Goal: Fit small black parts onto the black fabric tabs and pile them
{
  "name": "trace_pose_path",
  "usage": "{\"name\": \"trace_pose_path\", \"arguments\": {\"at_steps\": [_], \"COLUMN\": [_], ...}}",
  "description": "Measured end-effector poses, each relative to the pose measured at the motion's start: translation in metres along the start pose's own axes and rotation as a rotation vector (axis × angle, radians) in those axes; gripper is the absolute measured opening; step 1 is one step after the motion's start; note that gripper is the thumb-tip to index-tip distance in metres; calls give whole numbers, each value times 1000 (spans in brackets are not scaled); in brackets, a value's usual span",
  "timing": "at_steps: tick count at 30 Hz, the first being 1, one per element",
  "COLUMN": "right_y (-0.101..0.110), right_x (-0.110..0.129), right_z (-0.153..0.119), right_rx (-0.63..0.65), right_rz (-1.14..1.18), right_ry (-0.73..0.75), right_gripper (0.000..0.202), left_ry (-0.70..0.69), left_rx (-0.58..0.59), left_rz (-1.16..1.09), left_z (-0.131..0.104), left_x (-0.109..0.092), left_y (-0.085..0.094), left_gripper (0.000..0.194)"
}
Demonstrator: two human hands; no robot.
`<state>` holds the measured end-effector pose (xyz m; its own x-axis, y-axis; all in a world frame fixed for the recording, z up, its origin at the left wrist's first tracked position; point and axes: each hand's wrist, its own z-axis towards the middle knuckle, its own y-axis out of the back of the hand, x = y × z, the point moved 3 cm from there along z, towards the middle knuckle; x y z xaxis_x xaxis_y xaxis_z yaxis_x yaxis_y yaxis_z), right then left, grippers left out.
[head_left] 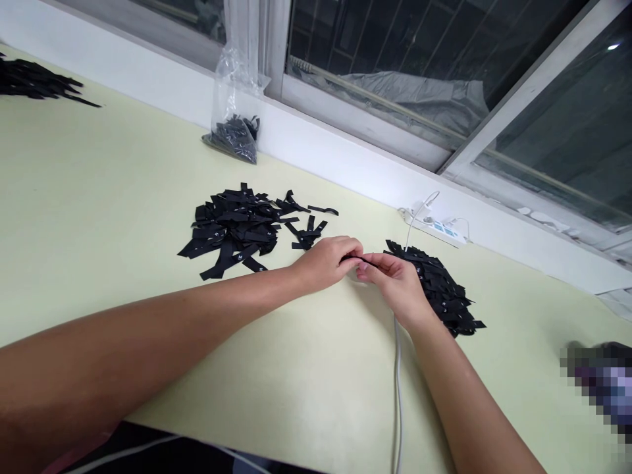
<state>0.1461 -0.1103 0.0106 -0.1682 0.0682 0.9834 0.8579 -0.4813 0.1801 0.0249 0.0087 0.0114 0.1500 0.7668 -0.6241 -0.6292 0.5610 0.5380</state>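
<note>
Both hands meet over the middle of the table, pinching one black fabric strip (366, 261) between them. My left hand (330, 262) is closed on the strip's left end, and my right hand (395, 280) grips its right end with thumb and fingers. Fingers cover most of the strip. Left of my hands lies a loose pile of black strips (237, 224), some with small white marks. A second pile of black strips (444, 289) sits just right of my right hand, partly behind it.
A clear plastic bag (233, 112) with black pieces stands against the wall. More black strips (34, 80) lie at the far left. A white power strip (439, 228) sits at the wall. A grey cable (397, 395) crosses the table (306, 368). A pixelated object (605, 382) is at right.
</note>
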Motion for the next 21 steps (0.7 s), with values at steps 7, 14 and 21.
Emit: {"name": "trace_pose_path", "arguments": {"at_steps": [7,14,21], "right_y": [-4,-8,-10], "right_x": [-2,-2,0], "right_z": [-1,-3,-4], "right_rx": [-53,-75,-61], "right_rz": [56,127,109], "right_ry": [0,-58,-50], "right_gripper": [37,42,39], "left_ry": [56,50,23], "left_rx": [-9,27,60], "left_rz": [-3,-2,-9], "left_z": [0,-1,-2], "left_x": [-1,-2,-5], "left_y": [0,-1,-1], "left_gripper": [5,5,7]}}
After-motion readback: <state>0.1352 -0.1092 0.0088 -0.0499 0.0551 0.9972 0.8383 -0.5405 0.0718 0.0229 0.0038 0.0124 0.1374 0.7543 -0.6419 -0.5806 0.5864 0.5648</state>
